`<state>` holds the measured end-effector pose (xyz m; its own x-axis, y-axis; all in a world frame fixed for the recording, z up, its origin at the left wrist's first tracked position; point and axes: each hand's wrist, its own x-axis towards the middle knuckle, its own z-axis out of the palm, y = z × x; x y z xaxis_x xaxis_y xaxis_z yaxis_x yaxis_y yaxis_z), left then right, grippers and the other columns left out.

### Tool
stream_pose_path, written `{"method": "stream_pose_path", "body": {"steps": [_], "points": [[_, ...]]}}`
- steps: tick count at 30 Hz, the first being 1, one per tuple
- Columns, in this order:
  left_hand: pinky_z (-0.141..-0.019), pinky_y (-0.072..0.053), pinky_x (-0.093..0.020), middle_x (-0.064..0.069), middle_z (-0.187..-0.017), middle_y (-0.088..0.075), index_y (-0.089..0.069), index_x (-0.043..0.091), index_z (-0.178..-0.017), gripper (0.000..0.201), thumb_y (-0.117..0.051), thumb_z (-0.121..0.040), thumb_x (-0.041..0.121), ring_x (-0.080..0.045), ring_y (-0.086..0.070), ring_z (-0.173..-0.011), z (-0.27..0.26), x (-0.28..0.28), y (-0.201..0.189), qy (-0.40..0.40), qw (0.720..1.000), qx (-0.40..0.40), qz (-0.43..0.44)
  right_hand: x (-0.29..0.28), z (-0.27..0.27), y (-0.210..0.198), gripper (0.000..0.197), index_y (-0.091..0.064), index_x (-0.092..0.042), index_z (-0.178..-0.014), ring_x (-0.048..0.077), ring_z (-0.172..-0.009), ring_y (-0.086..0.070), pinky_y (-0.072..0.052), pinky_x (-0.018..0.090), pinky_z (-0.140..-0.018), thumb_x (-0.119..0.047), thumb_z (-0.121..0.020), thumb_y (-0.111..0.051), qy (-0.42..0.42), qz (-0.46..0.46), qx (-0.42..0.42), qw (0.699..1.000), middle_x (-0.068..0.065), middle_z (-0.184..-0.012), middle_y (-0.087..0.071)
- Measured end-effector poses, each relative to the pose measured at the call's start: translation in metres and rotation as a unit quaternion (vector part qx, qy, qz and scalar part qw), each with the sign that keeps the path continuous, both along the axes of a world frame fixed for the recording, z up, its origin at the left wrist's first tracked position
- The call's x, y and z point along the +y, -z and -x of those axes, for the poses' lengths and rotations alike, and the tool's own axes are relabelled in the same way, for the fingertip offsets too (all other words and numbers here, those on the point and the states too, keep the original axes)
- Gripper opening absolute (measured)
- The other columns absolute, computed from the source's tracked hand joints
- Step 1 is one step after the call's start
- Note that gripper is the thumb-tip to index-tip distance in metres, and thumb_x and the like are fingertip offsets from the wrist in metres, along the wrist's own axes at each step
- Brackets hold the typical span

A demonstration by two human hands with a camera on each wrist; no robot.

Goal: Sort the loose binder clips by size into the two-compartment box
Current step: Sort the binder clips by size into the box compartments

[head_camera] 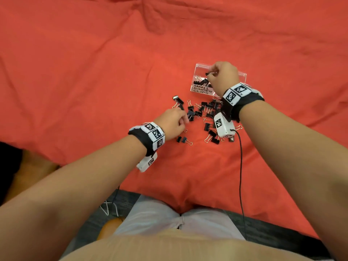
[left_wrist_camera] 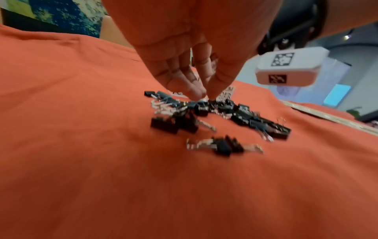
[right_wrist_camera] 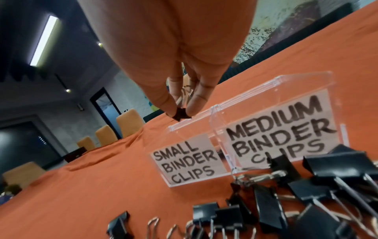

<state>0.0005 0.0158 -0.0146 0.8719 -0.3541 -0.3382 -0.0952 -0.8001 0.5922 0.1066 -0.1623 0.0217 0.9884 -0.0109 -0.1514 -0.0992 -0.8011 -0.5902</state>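
right hand [right_wrist_camera: 180,103] pinches small clip [right_wrist_camera: 180,115] over box [right_wrist_camera: 276,90] | left hand [left_wrist_camera: 196,67] fingertips apparently pinching pile [left_wrist_camera: 225,116]

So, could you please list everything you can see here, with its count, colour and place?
box: one, clear plastic, two compartments labelled small and medium, on the cloth beyond the pile.
loose clips: many, black with silver handles, scattered on the cloth in front of the box.
sorted clips: several, black, in the small compartment.
held clip: one, black, above the small compartment.
cloth: one, orange-red, covering the table.
chairs: several, tan, in the background.
wrist cameras: two, white, under the wrists.
left hand: fingertips down on the pile.
right hand: pinching the held clip over the box.
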Motion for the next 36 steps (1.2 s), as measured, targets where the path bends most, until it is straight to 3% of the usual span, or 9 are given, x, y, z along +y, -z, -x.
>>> {"method": "stream_pose_path", "body": {"steps": [4, 9, 12, 15, 19, 23, 30, 33, 36], "points": [[-0.08, -0.051, -0.029, 0.0, -0.103, -0.059, -0.068, 0.017, -0.101, 0.024, -0.055, -0.081, 0.01, -0.009, -0.05, -0.079, 0.026, 0.013, 0.013, 0.056, 0.998, 0.029, -0.03, 0.0, 0.012, 0.001, 0.028, -0.06, -0.01, -0.115, 0.022, -0.101, -0.059, -0.05, 0.034, -0.094, -0.01, -0.087, -0.053, -0.026, 0.026, -0.015, 0.999, 0.01, -0.117, -0.059], [-0.085, -0.051, -0.033, -0.002, -0.112, -0.054, -0.063, 0.017, -0.116, 0.032, -0.06, -0.084, 0.017, -0.019, -0.058, -0.095, 0.034, 0.018, 0.018, 0.089, 0.994, 0.038, -0.048, 0.01, 0.067, -0.002, 0.019, -0.062, -0.013, -0.106, 0.013, -0.08, -0.058, -0.054, 0.026, -0.078, -0.011, -0.089, -0.053, -0.095, -0.003, 0.001, 0.995, 0.002, -0.102, -0.059], [-0.086, -0.049, -0.038, -0.005, -0.115, -0.053, -0.063, 0.015, -0.113, 0.028, -0.06, -0.085, 0.02, -0.024, -0.057, -0.102, 0.035, 0.017, 0.02, 0.101, 0.992, 0.023, -0.073, 0.018, 0.107, 0.017, 0.017, -0.065, -0.012, -0.099, 0.016, -0.083, -0.057, -0.051, 0.035, -0.084, -0.014, -0.085, -0.056, -0.178, 0.012, 0.056, 0.982, 0.004, -0.096, -0.061], [-0.083, -0.049, -0.038, -0.007, -0.11, -0.054, -0.062, 0.012, -0.105, 0.023, -0.062, -0.083, 0.019, -0.024, -0.056, -0.099, 0.037, 0.018, 0.021, 0.09, 0.994, -0.002, -0.06, 0.025, 0.136, 0.042, 0.024, -0.061, -0.012, -0.105, 0.015, -0.084, -0.053, -0.048, 0.031, -0.082, -0.02, -0.082, -0.063, -0.196, 0.019, 0.121, 0.973, 0.001, -0.096, -0.058], [-0.081, -0.048, -0.036, -0.003, -0.097, -0.058, -0.058, 0.013, -0.093, 0.017, -0.065, -0.077, 0.014, -0.021, -0.055, -0.092, 0.041, 0.021, 0.024, 0.076, 0.997, -0.011, -0.027, 0.032, 0.152, 0.063, 0.028, -0.059, -0.01, -0.104, 0.018, -0.092, -0.052, -0.044, 0.031, -0.082, -0.024, -0.081, -0.068, -0.172, 0.009, 0.116, 0.978, 0.005, -0.1, -0.054], [-0.073, -0.047, -0.029, 0.0, -0.089, -0.057, -0.056, 0.013, -0.088, 0.015, -0.065, -0.077, 0.01, -0.016, -0.053, -0.077, 0.043, 0.023, 0.027, 0.044, 0.999, 0.013, 0.005, 0.035, 0.163, 0.069, 0.015, -0.058, -0.011, -0.088, 0.015, -0.078, -0.047, -0.044, 0.031, -0.074, -0.016, -0.078, -0.069, -0.15, -0.032, 0.109, 0.982, -0.001, -0.087, -0.047], [-0.059, -0.04, -0.017, 0.002, -0.079, -0.054, -0.056, 0.015, -0.099, 0.019, -0.063, -0.084, 0.007, -0.007, -0.048, -0.059, 0.027, 0.03, 0.022, -0.161, 0.98, 0.037, 0.111, 0.021, 0.163, 0.067, 0.017, -0.056, -0.018, -0.083, 0.007, -0.059, -0.047, -0.038, 0.013, -0.058, -0.01, -0.078, -0.069, -0.051, -0.134, 0.134, 0.981, -0.008, -0.069, -0.051], [-0.056, -0.037, -0.017, 0.003, -0.075, -0.051, -0.057, 0.013, -0.104, 0.019, -0.049, -0.089, 0.004, -0.009, -0.045, -0.06, 0.012, 0.028, 0.016, -0.208, 0.972, 0.035, 0.107, 0.01, 0.147, 0.061, 0.017, -0.061, -0.023, -0.091, 0.008, -0.06, -0.048, -0.044, 0.022, -0.063, -0.008, -0.083, -0.063, 0.008, -0.203, 0.152, 0.967, -0.007, -0.074, -0.053], [-0.051, -0.034, -0.026, 0.002, -0.066, -0.05, -0.058, 0.009, -0.097, 0.022, -0.036, -0.093, 0.008, -0.014, -0.043, -0.054, 0.002, 0.024, 0.012, -0.207, 0.975, 0.047, 0.072, 0.004, 0.126, 0.049, 0.022, -0.064, -0.027, -0.077, 0.012, -0.054, -0.051, -0.044, 0.026, -0.058, -0.016, -0.091, -0.05, 0.056, -0.216, 0.182, 0.958, -0.002, -0.068, -0.06]]}}
